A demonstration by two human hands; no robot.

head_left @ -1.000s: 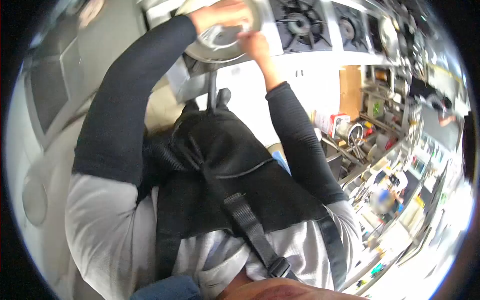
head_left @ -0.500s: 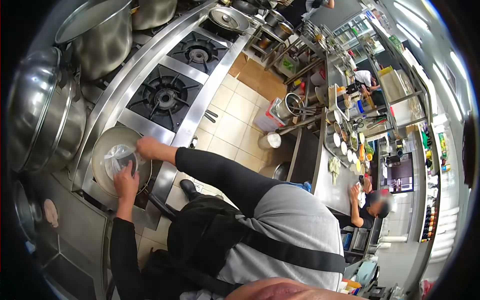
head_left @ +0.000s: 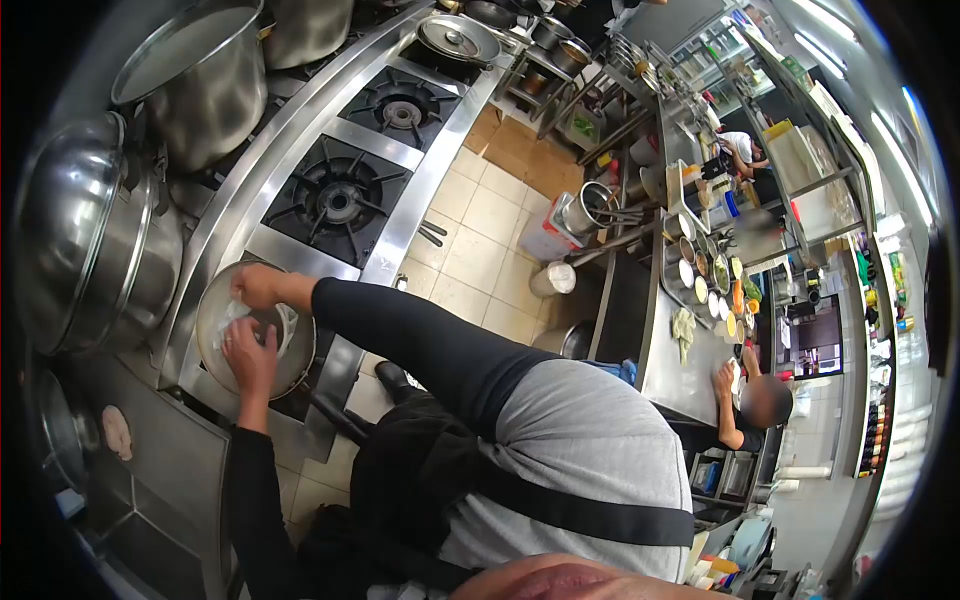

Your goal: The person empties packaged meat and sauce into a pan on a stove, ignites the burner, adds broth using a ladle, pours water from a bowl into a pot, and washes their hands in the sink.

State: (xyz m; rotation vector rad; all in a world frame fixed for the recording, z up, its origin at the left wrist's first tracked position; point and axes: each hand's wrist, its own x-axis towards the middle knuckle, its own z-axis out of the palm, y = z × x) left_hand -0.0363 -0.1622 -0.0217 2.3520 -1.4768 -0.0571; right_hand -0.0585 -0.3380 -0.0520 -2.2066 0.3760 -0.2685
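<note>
Over the pan (head_left: 208, 332), the right hand (head_left: 258, 287) looks pinched on a plastic bag (head_left: 237, 310); the left hand (head_left: 250, 354) bends beside it, grip unclear. Bag handling seems underway, calling for steady fingers above the pan.

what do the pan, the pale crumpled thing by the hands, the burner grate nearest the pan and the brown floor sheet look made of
Pan: metal, perhaps aluminium; dull grey inside, thin rim.
Crumpled thing: possibly thin plastic, pale and creased, but small here.
Burner grate: likely cast iron; thick, dark, matte bars.
Brown sheet: probably cardboard; flat, matte.
</note>
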